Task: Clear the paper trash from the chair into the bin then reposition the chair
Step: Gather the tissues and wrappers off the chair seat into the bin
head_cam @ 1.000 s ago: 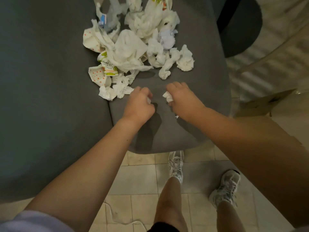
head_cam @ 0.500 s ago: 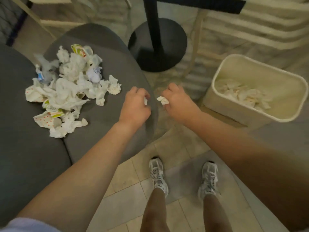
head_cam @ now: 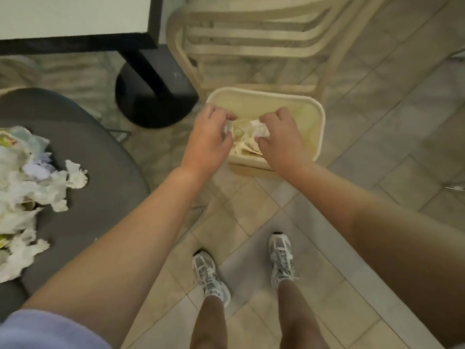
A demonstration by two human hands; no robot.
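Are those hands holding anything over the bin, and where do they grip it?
Yes. The left hand pinches a small paper scrap in its fingertips; the right hand grips a crumpled paper wad the same way, both above the bin.

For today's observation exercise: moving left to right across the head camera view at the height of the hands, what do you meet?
Paper trash pile on the grey chair → left hand pinching a paper scrap → right hand holding crumpled paper → far rim of the bin → tiled floor.
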